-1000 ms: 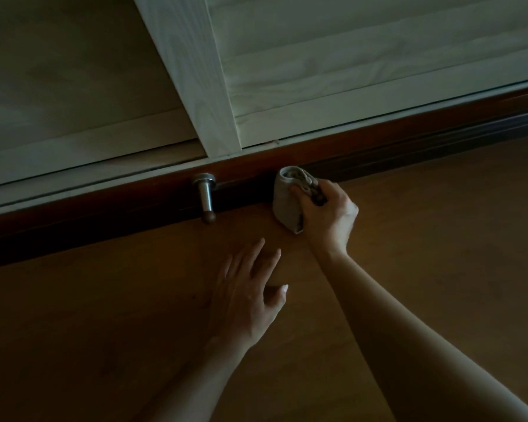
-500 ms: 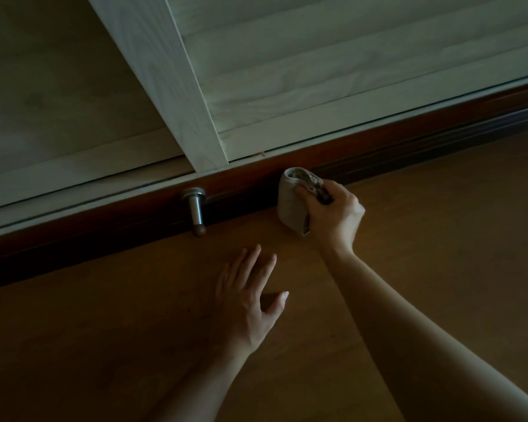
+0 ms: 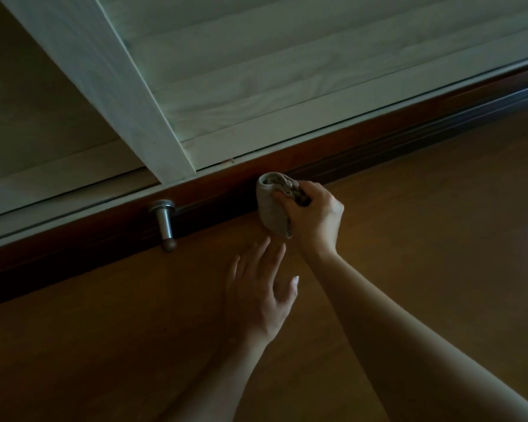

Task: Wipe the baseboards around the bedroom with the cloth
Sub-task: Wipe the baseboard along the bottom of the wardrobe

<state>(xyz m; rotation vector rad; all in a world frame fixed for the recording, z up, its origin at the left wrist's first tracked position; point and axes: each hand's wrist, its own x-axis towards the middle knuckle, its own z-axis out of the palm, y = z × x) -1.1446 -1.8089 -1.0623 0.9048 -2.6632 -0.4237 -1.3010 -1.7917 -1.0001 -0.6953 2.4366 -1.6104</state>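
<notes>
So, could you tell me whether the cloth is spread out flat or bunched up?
Bunched up: the right hand grips the cloth as a wad against the baseboard.

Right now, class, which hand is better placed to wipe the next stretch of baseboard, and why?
Right. The right hand grips the bunched grey cloth against the dark reddish-brown wooden baseboard; the left hand is spread open over the brown wooden floor, holding nothing.
</notes>
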